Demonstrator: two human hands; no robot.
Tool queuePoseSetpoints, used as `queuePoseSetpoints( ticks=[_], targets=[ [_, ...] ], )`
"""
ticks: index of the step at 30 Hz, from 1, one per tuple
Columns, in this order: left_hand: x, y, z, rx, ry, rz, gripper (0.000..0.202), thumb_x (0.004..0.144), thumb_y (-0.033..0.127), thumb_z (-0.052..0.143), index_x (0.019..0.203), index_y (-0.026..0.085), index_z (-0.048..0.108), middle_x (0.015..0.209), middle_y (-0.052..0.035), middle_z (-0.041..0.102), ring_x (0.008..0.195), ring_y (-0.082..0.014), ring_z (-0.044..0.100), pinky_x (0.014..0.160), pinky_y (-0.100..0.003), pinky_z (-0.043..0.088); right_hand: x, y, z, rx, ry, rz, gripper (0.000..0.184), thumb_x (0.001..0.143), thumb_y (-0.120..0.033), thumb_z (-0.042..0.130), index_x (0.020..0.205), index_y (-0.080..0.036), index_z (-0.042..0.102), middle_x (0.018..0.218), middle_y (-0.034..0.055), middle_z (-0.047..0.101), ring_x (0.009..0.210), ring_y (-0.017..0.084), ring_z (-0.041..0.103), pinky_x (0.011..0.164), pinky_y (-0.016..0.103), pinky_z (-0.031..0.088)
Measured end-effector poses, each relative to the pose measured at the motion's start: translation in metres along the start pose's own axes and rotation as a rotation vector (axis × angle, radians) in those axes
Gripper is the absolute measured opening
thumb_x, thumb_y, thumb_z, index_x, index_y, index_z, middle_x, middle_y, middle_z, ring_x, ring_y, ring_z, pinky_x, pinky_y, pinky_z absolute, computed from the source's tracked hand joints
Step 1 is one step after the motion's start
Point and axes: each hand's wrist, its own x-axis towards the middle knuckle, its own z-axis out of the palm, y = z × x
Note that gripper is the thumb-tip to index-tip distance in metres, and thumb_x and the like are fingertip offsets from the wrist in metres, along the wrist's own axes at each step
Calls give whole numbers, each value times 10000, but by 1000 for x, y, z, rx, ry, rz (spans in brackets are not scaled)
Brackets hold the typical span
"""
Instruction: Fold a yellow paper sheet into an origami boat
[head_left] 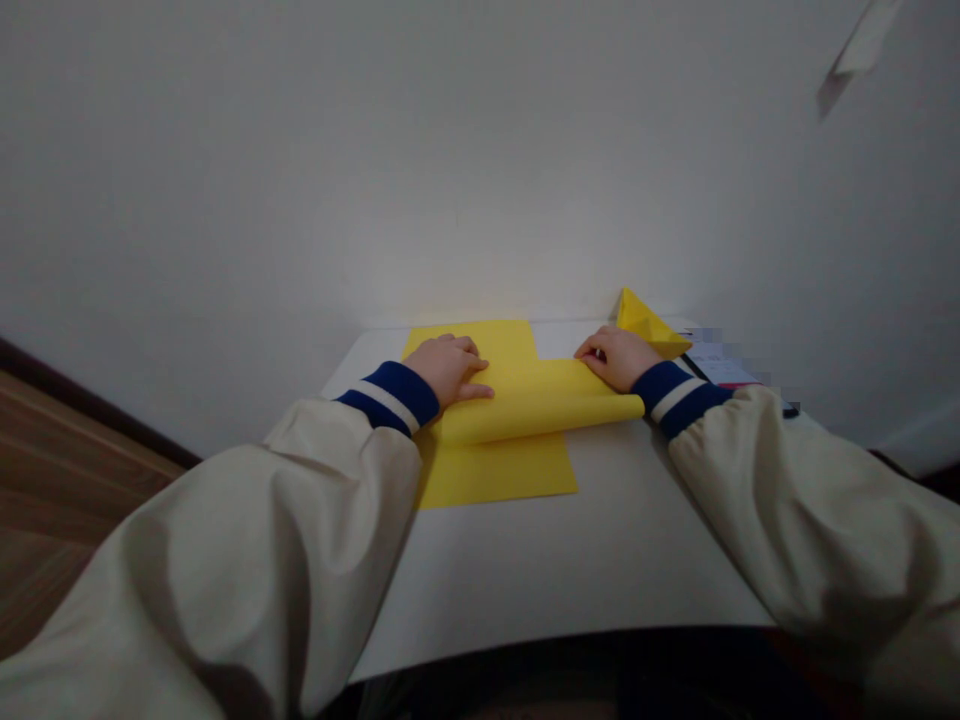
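Note:
A yellow sheet of paper [525,400] lies bent over on itself across a stack of flat yellow sheets [499,470] on the white table [600,560]. My left hand [450,365] rests on the left part of the bent sheet, fingers loosely curled and pressing down. My right hand [619,357] is closed in a pinch on the sheet's far right corner. Both arms wear cream sleeves with blue and white cuffs.
A folded yellow paper shape [646,322] stands at the table's back right, just beyond my right hand. Printed papers [716,362] lie at the right edge. A white wall rises right behind the table. Wooden floor [52,480] shows at the left.

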Motion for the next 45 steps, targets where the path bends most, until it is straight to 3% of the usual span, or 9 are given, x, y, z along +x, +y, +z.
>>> queuePoseSetpoints(
  ticks=[6,10,14,20,24,30,35,40,45],
  targets=[
    [-5,7,-8,60,-16,-24,560,814,636,414,1112,210,623,1139,-67,596,973,-243,547,774,-322,361,3,5,0,-30,20,-196,252,775,-171,492,899,-214,707,935,56,675,918,209,583,886,379,416],
    [-7,10,-10,93,-21,-38,538,820,638,405,1101,233,621,1140,-59,598,991,-240,537,794,-338,336,6,5,3,61,-35,-382,355,751,-73,441,938,-206,711,963,54,685,918,169,599,881,327,432],
    [-8,10,-8,94,-29,-69,560,816,648,401,1151,240,587,1129,-73,597,1001,-246,532,809,-346,325,6,3,4,126,-44,-437,329,785,-128,435,941,-213,712,966,64,684,894,162,604,835,324,464],
    [-8,8,-2,69,-48,-25,499,851,599,392,1283,360,463,1136,-66,578,1010,-252,529,793,-356,335,7,2,-1,178,-137,-443,317,823,-349,483,995,-195,699,992,107,658,901,196,594,803,358,478],
    [-8,7,1,58,-49,-34,478,856,573,405,1283,367,467,1143,-67,567,1006,-251,511,797,-351,346,7,1,-1,152,-205,-413,477,710,-511,615,1055,-187,679,1054,119,626,969,234,569,880,388,449],
    [-1,5,8,-42,-54,77,461,865,437,464,1271,222,510,1162,-106,532,999,-237,491,873,-339,360,2,-4,-4,95,-254,-350,564,666,-494,671,1124,-165,641,1130,120,592,1042,243,537,951,370,411],
    [2,7,8,-116,-39,86,399,863,387,477,1229,247,548,1069,-98,552,958,-219,506,896,-342,360,-1,-19,-10,-10,-275,-307,555,721,-530,602,1108,-134,646,1114,139,598,1022,253,551,941,375,414],
    [0,10,3,-112,-52,75,532,824,518,492,1267,226,518,1087,-117,542,971,-240,502,905,-350,365,-6,-37,-16,-169,-228,-291,641,730,-664,491,1017,-123,679,1036,161,619,950,277,579,844,377,454],
    [-3,13,3,-138,-39,58,664,780,629,469,1292,205,491,1116,-127,536,1002,-253,491,917,-360,365,-9,-41,-17,-194,-213,-297,700,721,-719,433,1000,-125,676,1021,161,618,936,280,578,819,373,448]
  ],
)
